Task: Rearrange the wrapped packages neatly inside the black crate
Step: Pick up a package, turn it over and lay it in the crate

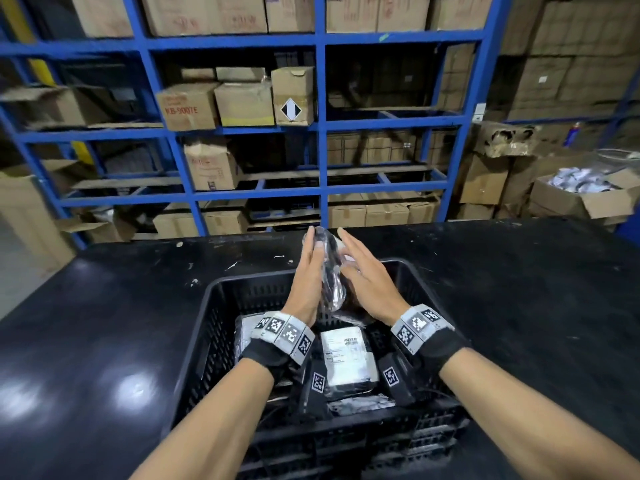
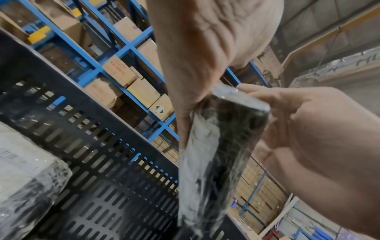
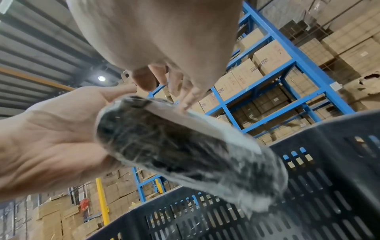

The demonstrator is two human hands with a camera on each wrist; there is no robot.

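Observation:
A dark package in clear wrap (image 1: 330, 271) stands on its edge in the air over the far end of the black slotted crate (image 1: 221, 282). My left hand (image 1: 306, 271) lies flat against its left face and my right hand (image 1: 367, 275) against its right face, fingers straight. The left wrist view shows the package (image 2: 222, 146) between my left hand (image 2: 195, 48) and right hand (image 2: 318, 129). In the right wrist view my left palm (image 3: 51, 138) backs the package (image 3: 174, 146). Inside the crate lie a white-labelled package (image 1: 346, 355), another at the left (image 1: 244, 334), and one in front (image 1: 360, 407).
The crate sits on a black table (image 1: 104, 323) that stretches wide to both sides. Behind the table stands blue shelving (image 1: 320, 133) filled with cardboard boxes. An open carton of bagged items (image 1: 585, 188) sits at the far right.

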